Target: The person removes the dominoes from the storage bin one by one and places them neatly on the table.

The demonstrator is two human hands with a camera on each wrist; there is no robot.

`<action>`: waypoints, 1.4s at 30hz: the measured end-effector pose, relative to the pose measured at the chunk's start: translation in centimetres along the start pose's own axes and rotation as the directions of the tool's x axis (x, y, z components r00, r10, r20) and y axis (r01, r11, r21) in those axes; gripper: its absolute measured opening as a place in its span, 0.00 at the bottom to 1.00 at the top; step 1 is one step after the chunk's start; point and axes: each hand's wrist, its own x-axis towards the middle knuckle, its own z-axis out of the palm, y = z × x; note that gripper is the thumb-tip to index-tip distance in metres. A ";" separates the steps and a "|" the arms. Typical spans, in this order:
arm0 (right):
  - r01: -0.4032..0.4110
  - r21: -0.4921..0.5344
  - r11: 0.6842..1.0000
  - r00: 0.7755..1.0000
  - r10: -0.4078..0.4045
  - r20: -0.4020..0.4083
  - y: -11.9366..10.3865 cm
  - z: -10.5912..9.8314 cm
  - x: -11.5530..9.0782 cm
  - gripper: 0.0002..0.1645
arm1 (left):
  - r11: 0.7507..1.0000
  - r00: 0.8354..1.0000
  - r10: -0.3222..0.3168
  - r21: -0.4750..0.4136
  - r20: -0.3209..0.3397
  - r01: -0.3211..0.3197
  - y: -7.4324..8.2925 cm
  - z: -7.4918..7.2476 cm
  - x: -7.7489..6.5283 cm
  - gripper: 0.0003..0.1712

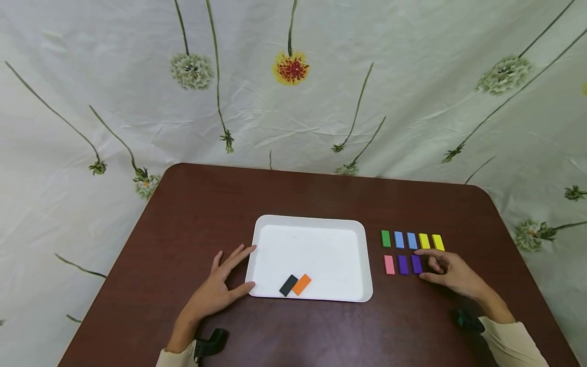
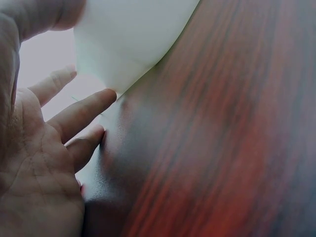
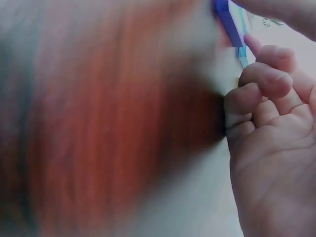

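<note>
A white tray (image 1: 321, 255) lies on the table, holding a black block (image 1: 288, 285) and an orange block (image 1: 301, 284) that touch near its front edge. My left hand (image 1: 215, 290) has its fingers spread, with fingertips and thumb touching the tray's left rim; the left wrist view shows the fingers at the white rim (image 2: 133, 69). Right of the tray, my right hand (image 1: 451, 272) pinches the rightmost purple block (image 1: 416, 264) end to end between thumb and index finger. The other fingers curl inward. In the right wrist view, this purple block (image 3: 229, 24) shows between thumb and index finger.
Two rows of blocks lie right of the tray: a green block (image 1: 385, 239), blue blocks (image 1: 399, 240) and yellow blocks (image 1: 424, 241) behind, a pink block (image 1: 389, 265) and another purple block (image 1: 403, 265) in front. A flowered cloth (image 1: 321, 117) hangs behind the brown table (image 1: 220, 199).
</note>
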 end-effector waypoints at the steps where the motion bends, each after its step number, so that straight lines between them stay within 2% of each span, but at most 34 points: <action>1: 0.005 -0.006 1.000 1.000 -0.005 -0.002 -0.2 0.0 0.1 0.25 | 1.000 1.000 0.000 -0.003 0.001 0.000 0.0 0.0 0.0 0.45; 4: 0.048 -0.005 0.999 0.999 -0.048 -0.008 -1.1 -0.2 0.8 0.21 | 1.000 1.000 -0.004 -0.006 0.005 0.004 -0.1 0.0 0.0 0.45; 8: 0.174 0.045 0.984 0.984 -0.176 0.035 -3.1 -0.6 2.8 0.18 | 1.000 1.000 -0.012 -0.002 0.006 0.012 -0.1 0.0 0.0 0.45; 14: 0.273 0.076 0.959 0.942 -0.283 0.179 -6.6 -0.1 7.0 0.12 | 1.000 1.000 -0.009 0.002 0.008 0.009 0.0 0.0 0.1 0.45; 17: 0.300 0.066 0.952 0.916 -0.307 0.260 -8.5 0.9 9.3 0.11 | 1.000 1.000 -0.007 0.000 0.010 0.007 0.0 0.0 0.1 0.45; 20: 0.287 0.067 0.956 0.892 -0.292 0.345 -10.5 2.2 11.5 0.10 | 1.000 1.000 -0.010 0.000 0.011 0.010 0.0 0.0 0.1 0.45; 24: 0.268 0.106 0.958 0.836 -0.285 0.469 -13.0 4.2 14.4 0.10 | 1.000 1.000 -0.016 -0.004 0.011 0.016 0.0 -0.1 0.1 0.46; 32: 0.253 0.183 0.950 0.681 -0.309 0.664 -15.5 8.9 18.9 0.15 | 1.000 1.000 -0.018 0.001 0.011 0.018 0.1 -0.1 0.0 0.46; 34: 0.254 0.190 0.948 0.640 -0.312 0.702 -15.9 10.2 19.8 0.15 | 1.000 1.000 -0.020 0.004 0.007 0.020 0.1 -0.1 0.0 0.46; 37: 0.256 0.185 0.949 0.592 -0.305 0.747 -16.5 12.2 20.8 0.16 | 1.000 1.000 -0.018 0.015 -0.002 0.018 0.1 -0.1 0.1 0.46; 42: 0.277 0.163 0.947 0.509 -0.288 0.811 -17.7 15.0 21.5 0.15 | 0.999 1.000 -0.010 0.036 -0.009 0.011 0.2 0.0 0.1 0.45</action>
